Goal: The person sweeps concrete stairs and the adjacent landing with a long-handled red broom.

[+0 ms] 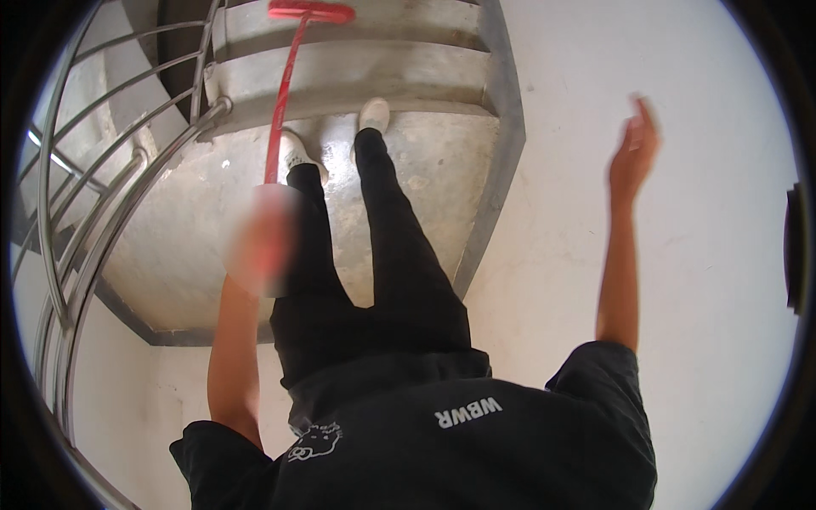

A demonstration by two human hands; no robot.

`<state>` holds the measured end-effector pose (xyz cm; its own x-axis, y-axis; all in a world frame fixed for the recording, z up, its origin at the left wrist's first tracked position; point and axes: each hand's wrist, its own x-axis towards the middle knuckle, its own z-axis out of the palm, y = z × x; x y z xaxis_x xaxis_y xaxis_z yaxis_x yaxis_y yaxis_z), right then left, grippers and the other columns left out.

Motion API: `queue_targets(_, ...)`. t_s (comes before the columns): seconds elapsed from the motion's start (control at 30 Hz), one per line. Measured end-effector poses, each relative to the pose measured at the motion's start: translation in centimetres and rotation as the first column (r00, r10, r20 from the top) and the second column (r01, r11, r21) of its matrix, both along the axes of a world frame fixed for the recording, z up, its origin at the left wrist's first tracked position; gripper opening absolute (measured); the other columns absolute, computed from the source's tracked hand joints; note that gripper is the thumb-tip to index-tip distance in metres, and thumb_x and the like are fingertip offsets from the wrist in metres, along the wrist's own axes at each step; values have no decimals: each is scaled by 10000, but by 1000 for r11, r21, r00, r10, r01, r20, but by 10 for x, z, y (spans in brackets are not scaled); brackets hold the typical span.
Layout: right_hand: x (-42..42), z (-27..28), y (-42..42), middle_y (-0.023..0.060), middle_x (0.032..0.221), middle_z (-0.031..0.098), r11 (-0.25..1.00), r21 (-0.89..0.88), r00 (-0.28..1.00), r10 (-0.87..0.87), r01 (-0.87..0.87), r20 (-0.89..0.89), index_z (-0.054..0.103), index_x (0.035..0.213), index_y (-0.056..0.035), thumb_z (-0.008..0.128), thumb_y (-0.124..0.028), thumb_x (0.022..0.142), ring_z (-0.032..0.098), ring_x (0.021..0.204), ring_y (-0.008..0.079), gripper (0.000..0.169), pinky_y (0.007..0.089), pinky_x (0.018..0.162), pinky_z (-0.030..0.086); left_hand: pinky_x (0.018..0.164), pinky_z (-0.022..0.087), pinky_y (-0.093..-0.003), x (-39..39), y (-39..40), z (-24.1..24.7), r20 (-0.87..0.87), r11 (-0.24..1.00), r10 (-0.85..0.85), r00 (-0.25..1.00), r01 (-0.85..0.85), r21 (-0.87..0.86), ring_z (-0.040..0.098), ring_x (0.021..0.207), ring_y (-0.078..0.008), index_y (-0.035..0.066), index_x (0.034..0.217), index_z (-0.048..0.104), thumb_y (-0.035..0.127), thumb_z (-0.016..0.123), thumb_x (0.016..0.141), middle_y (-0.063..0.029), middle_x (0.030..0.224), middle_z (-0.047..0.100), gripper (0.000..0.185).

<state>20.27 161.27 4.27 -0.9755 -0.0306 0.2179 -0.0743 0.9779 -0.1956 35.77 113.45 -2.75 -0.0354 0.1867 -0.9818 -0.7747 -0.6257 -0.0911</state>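
Observation:
My left hand (262, 239), blurred in the head view, is closed around the handle (284, 108) of a long red broom. The handle runs away from me over the stairs, and the broom's red head (312, 11) lies across a step at the top edge of the view. Because of the blur, the fingers' exact grip is hidden. Off to the right, my right hand (633, 150) is raised in front of the white wall (701, 255). It holds nothing, and its fingers are loosely spread and a little smeared by motion.
Concrete steps (357, 73) begin at the landing's edge, where my white shoes (375, 115) stand. A metal railing (121, 210) curves along the left. A grey painted skirting band (494, 191) follows the right wall. A dark object (792, 248) sits at the far right rim.

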Motion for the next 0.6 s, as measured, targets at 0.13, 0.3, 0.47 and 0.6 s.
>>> queue_targets(0.13,-81,27,59,139,1206,505,988,148,951,2,47,-310,550,1141,-75,394,-272,916,436,1134,268,337,390,902,355,279,263,-205,-17,22,16,37,997,-51,998,52,-49,315,329,-73,16,1063,433,92,422,807,-6,562,394,267)
queue_targets(0.3,102,-203,6,111,1123,523,998,-42,822,-10,41,570,499,1184,-86,428,-299,895,470,1021,220,365,361,817,395,264,258,-217,-26,44,24,127,972,-160,979,179,-150,307,314,-82,34,1046,441,108,419,802,-11,551,402,256)
queue_targets(0.47,225,-192,-177,75,1018,546,712,-551,17,606,435,796,435,1230,-87,471,-306,876,507,879,166,418,303,735,422,267,258,-226,-47,44,23,37,917,-392,919,393,-64,311,315,-87,59,987,481,142,459,808,8,531,390,199)
queue_targets(0.6,146,-148,-154,45,935,564,449,-589,414,431,672,801,385,1267,-88,505,-312,861,537,766,123,479,257,670,444,278,246,-221,-44,71,24,11,958,-285,958,285,27,295,339,-73,127,770,468,141,484,813,42,488,325,48)
